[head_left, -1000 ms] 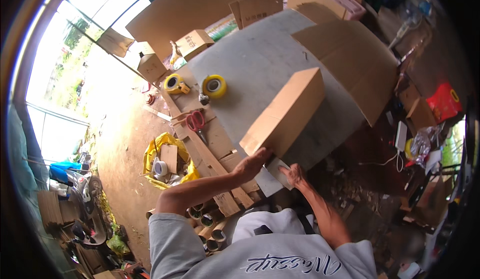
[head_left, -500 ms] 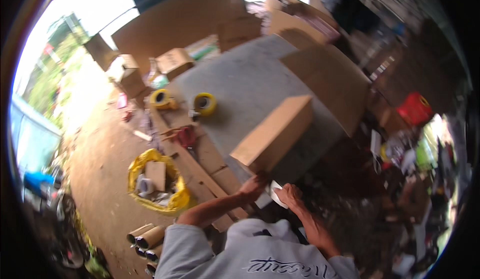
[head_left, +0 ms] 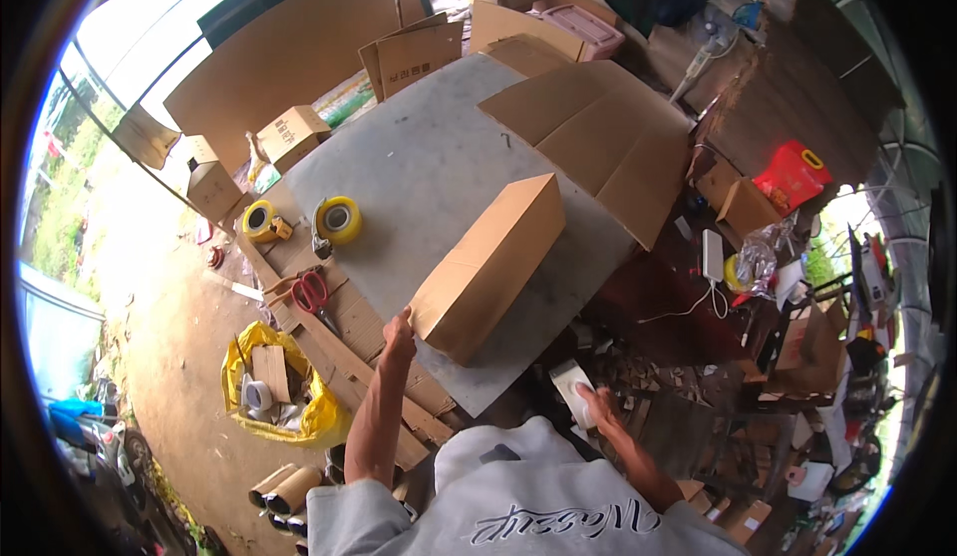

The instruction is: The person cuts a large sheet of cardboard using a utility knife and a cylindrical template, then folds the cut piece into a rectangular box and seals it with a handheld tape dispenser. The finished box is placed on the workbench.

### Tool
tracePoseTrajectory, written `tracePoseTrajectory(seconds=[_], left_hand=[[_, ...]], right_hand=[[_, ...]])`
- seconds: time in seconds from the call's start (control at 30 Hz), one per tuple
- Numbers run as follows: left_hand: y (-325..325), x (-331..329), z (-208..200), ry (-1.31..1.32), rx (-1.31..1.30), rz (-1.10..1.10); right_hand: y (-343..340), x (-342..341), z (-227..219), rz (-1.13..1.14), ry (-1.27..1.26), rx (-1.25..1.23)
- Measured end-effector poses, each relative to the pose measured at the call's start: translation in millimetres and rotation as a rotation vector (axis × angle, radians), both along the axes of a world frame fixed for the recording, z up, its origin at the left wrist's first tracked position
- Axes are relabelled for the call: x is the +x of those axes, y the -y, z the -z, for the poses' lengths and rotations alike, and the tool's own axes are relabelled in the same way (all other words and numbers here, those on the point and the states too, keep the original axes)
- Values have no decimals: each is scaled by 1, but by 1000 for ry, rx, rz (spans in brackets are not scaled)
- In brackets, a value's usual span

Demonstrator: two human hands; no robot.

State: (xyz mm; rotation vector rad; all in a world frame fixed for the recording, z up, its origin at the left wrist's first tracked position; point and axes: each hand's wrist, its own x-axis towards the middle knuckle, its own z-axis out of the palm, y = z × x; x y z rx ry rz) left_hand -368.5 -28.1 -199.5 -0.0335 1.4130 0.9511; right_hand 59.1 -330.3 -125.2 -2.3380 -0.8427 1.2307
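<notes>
A long brown cardboard box (head_left: 488, 267) lies slantwise on the grey tabletop (head_left: 409, 172), its near end close to the table's front corner. My left hand (head_left: 399, 336) grips the left edge of that near end, fingers closed and partly hidden. Off the table's front edge, my right hand (head_left: 602, 406) is closed on a flat white rectangular object (head_left: 572, 388); its exact kind is unclear. Two yellow tape rolls, one on the tabletop (head_left: 338, 220) and one beside it (head_left: 259, 221), are at the left. Red-handled scissors (head_left: 311, 291) rest on cardboard left of the table.
A flattened cardboard sheet (head_left: 608, 137) covers the table's right part. On the floor at left stand a yellow bag (head_left: 324, 421) of scraps and several cardboard tubes (head_left: 291, 489). A white power strip (head_left: 712, 255) with a cord and a red container (head_left: 793, 179) are at right.
My hands have moved apart. The left now grips the box's left near edge, while the right has shifted away from the box with the white object. The whole view has turned somewhat.
</notes>
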Motion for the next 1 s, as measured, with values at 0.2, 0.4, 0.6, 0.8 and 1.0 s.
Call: tracePoseTrajectory(seconds=[0.2, 0.4, 0.6, 0.8, 1.0], left_hand=[[-19, -15, 2, 191, 17, -65], [30, 11, -127, -421, 309, 40], [130, 15, -117, -1097, 470, 223], [156, 75, -165, -1516, 135, -57], [98, 181, -261, -281, 494, 408]], right_hand=[[-87, 14, -26, -62, -220, 89], [-124, 55, -58, -196, -296, 271], [-154, 51, -108, -293, -661, 310], [-163, 34, -118, -387, -752, 519], [-175, 11, -171, -542, -782, 474]])
